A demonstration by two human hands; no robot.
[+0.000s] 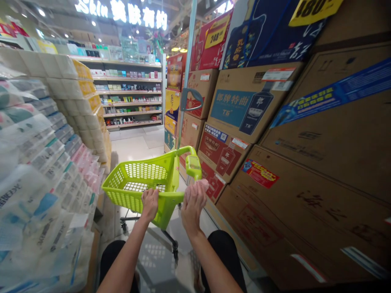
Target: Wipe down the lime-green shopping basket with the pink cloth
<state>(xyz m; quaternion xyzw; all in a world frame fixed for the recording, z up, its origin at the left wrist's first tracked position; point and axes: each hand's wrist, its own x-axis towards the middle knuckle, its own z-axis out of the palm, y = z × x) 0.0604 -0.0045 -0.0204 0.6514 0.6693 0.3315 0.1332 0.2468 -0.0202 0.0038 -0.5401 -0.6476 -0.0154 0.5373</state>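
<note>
L hand [149, 204] + R hand [193, 204] on 1 lime shopping cart [168, 205], mid-aisle.
L curled over rear rim [171, 195], R round handle [193, 163]; tissue packs [45, 171] stacked left, liquor cartons [233, 106] right w/ 2 yellow price signs [216, 34], 1 cosmetics shelf unit [131, 78] at back.

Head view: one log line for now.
Left hand: gripping lime-green shopping cart, basket rim | Right hand: gripping cart handle | Aisle left: plastic-wrapped tissue packs | Aisle right: stacked liquor cartons
</note>
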